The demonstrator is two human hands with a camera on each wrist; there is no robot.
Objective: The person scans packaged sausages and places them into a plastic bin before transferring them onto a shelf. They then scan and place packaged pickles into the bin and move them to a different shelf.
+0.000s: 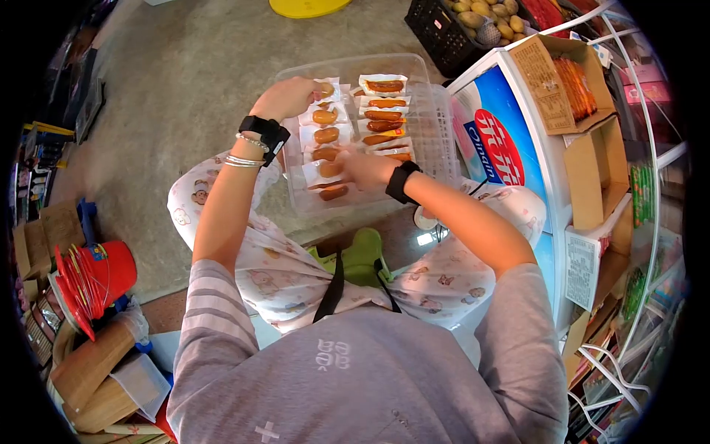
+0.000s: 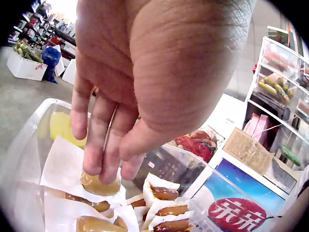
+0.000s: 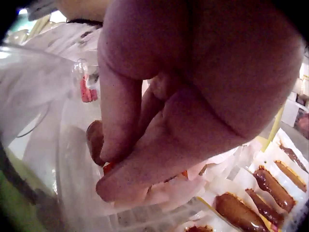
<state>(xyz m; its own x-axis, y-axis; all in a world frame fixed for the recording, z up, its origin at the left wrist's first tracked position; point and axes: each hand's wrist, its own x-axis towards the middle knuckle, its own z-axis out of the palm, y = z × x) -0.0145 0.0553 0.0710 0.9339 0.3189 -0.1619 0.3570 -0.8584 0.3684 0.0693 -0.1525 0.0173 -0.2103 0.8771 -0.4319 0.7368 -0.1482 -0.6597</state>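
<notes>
Glossy brown sausages in white paper sleeves lie in two columns on a clear plastic bin. My left hand is over the far end of the left column. In the left wrist view its fingers reach down nearly straight, their tips at a tan, rounded sausage. Lower in the same column, my right hand has thumb and fingers drawn together on a sleeved sausage, mostly hidden by the hand in the right wrist view. The nearest sausage lies just beyond the thumb. More sausages fill the right column.
A white cabinet with a blue and red front stands right of the bin, cardboard boxes on top. Behind is a black crate of round, yellowish produce. A red bucket stands at left. The person's knees flank the bin.
</notes>
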